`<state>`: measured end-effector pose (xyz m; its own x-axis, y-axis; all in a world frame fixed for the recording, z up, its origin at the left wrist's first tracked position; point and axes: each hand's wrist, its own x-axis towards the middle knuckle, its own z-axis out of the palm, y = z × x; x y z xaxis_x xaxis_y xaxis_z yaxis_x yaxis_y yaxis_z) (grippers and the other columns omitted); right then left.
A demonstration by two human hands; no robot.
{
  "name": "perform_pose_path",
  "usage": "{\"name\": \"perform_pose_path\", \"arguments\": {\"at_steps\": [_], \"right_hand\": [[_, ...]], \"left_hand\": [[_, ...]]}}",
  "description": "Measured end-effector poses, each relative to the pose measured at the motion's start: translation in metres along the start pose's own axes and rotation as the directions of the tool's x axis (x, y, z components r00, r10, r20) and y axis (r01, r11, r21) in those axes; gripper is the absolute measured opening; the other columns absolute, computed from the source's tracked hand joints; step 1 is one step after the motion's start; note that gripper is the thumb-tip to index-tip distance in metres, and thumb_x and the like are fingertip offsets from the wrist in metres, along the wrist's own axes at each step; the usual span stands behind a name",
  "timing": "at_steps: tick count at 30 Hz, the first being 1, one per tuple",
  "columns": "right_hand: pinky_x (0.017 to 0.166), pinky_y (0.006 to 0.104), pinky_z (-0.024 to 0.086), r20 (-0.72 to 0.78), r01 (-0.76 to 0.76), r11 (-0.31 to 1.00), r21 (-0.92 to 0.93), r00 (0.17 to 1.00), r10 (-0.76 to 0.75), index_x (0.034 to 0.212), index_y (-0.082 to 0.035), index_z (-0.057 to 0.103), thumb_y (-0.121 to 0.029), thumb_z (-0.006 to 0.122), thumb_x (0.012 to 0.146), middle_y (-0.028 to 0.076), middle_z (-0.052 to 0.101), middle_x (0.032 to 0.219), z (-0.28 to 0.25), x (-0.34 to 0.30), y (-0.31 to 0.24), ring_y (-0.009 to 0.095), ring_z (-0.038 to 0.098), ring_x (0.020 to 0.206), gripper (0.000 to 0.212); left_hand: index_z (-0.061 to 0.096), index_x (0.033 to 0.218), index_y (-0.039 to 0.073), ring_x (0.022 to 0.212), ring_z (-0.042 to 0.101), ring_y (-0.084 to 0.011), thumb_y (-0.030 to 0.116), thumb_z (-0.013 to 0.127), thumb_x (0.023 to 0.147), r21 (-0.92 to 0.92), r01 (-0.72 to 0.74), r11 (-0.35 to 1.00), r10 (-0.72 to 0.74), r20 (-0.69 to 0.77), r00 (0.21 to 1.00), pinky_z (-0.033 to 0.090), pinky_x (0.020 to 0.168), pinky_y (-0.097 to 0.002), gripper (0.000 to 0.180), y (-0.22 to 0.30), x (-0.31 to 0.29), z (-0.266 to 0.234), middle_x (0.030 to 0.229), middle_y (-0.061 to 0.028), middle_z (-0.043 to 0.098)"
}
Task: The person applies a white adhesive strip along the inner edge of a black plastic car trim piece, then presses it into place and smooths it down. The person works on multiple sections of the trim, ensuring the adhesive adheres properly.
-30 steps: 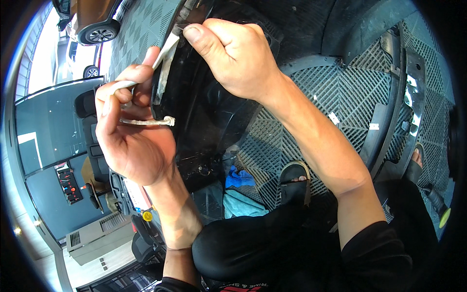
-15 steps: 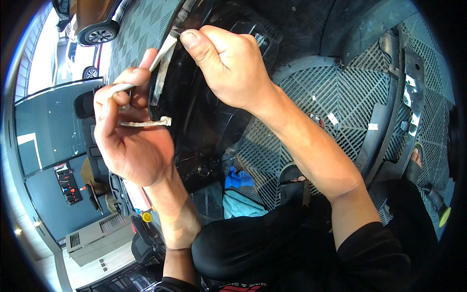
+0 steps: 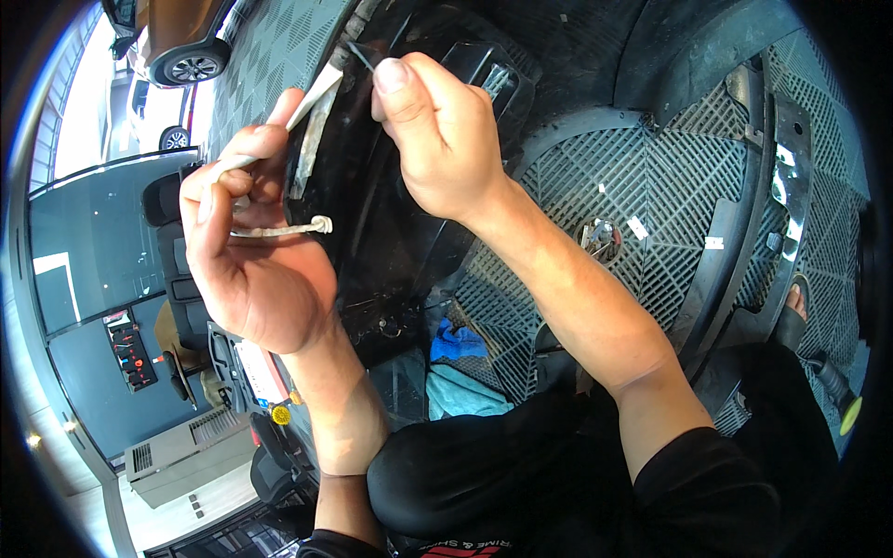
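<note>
My left hand (image 3: 265, 242) is closed on a white flexible strip (image 3: 321, 98). One end of it reaches up to the edge of a black panel (image 3: 372, 186); a curled, knotted end hangs out beside the palm. Pinched in my right hand (image 3: 442, 135) is a thin dark pointed tool, whose slim tip (image 3: 360, 56) points up and left, near the strip's upper end. Its exact kind is hidden by my fingers. Along the panel edge runs a pale, worn band (image 3: 312, 149).
Blue and teal cloths (image 3: 465, 389) lie below the panel on grey grated floor tiles (image 3: 651, 200). A curved dark car part (image 3: 758, 205) is at the right, with a person's foot (image 3: 796, 299) beyond. Vehicles (image 3: 191, 60) stand at the upper left.
My right hand has drawn back right and slightly down from the panel edge, bringing the thin tool into sight. My left hand has barely moved and keeps its hold on the strip.
</note>
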<state>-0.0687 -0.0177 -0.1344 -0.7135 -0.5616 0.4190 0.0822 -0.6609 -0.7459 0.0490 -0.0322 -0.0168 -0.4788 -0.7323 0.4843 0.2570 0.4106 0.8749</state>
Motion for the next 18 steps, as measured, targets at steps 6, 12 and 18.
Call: {"name": "perform_pose_path", "arguments": {"at_steps": [6,12,18], "right_hand": [[0.047,0.0338,0.045,0.013,0.060,0.993,-0.106,0.998,-0.059,0.082,-0.002,0.060,-0.031,0.058,0.107,0.014,0.059,0.058,-0.003,0.004,0.000,0.026,0.064,0.051,0.039],[0.048,0.0338,0.043,0.002,-0.048,0.991,-0.123,0.999,0.049,0.077,-0.001,0.058,-0.031,0.058,0.107,0.013,0.056,0.058,0.000,0.000,-0.017,0.022,0.058,0.052,0.043],[0.049,0.0309,0.040,0.015,-0.085,0.991,-0.102,0.996,0.087,0.077,-0.001,0.058,-0.034,0.053,0.110,0.006,0.049,0.056,0.004,-0.002,-0.019,0.010,0.046,0.053,0.046]], "left_hand": [[0.057,0.098,-0.001,0.122,0.062,-0.0489,0.018,0.041,0.103,-0.028,0.007,1.000,-0.007,-0.004,1.000,0.046,0.109,-0.0462,0.026,0.000,0.000,0.004,0.114,-0.0294,0.069],[0.057,0.097,-0.001,0.121,0.063,-0.0479,0.018,0.041,0.102,0.025,0.029,0.999,-0.028,-0.026,0.999,0.046,0.108,-0.0449,0.026,0.002,-0.001,0.003,0.113,-0.0281,0.070],[0.058,0.097,-0.002,0.119,0.064,-0.0471,0.019,0.042,0.102,-0.011,0.040,0.999,-0.041,-0.013,0.999,0.046,0.107,-0.0443,0.026,0.001,0.001,0.002,0.111,-0.0273,0.070]]}}
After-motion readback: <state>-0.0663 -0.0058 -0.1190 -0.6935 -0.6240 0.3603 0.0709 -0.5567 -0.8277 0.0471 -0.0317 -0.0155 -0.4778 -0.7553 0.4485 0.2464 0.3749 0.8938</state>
